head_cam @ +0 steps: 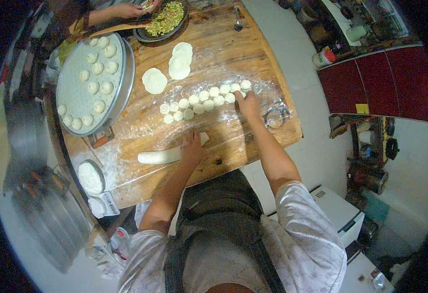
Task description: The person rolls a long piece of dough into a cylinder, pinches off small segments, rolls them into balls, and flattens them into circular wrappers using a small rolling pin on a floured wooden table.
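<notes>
A thick dough log (159, 157) lies on the floured wooden table near its front edge. My left hand (192, 147) is wrapped over the log towards its right end, and a short stub sticks out past the fingers. Further back, small round dough pieces (203, 96) sit in two slanting rows. At the right end of the nearer row, my right hand (249, 104) has thumb and fingers around one dough piece (242, 94), mostly covered by the hand. Flat rolled wrappers (180, 64) lie behind the rows, with another wrapper (154, 81) beside them.
A round steamer tray (71, 73) with several filled buns stands at left. Behind is a bowl of chopped filling (166, 18), near another person's hands (131, 10). Flour bowl (91, 177), scale (110, 203), orange-handled scraper (100, 142), spoon (238, 26) and dark ring (274, 118) are also there.
</notes>
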{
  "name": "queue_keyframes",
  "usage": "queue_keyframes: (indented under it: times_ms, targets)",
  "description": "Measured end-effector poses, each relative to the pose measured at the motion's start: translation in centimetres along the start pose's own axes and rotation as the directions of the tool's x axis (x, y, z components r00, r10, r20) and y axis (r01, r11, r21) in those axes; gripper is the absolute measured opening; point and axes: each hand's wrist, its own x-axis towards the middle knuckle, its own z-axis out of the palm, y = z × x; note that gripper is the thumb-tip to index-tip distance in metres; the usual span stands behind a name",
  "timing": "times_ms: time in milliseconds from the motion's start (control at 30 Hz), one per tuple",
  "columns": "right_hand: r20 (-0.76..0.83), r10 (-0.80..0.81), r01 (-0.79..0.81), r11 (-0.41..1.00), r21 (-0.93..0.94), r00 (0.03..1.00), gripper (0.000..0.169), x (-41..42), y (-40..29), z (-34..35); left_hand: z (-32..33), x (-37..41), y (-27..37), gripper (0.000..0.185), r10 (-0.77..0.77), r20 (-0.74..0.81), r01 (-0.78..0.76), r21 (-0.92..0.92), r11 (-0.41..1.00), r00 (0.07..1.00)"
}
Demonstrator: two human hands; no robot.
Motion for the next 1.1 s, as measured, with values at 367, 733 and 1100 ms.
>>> queue_keyframes:
  times_ms: [367, 733, 1100]
  targets:
    - [0.362, -0.169, 0.101, 0.975, 0.199, 0.917, 0.051, -14.0, 0.0, 13.8, -0.4, 0.1, -2.2, 0.042, 0.076, -0.111, -0.11, -0.344, 0.932, 0.991]
    - [0.255, -0.51, 0.39, 0.828, 0.402, 0.821, 0.027, -15.0, -1.6, 6.2, 2.8, 2.6, -1.9, 0.023, -0.03, -0.125, -0.011, -0.317, 0.948, 0.992]
    - [-0.153, -0.041, 0.068, 0.982, 0.177, 0.987, 0.049, 7.7, 11.6, 1.0, 0.2, 0.3, 0.7, 0.063, 0.081, -0.095, -0.097, -0.182, 0.979, 0.992]
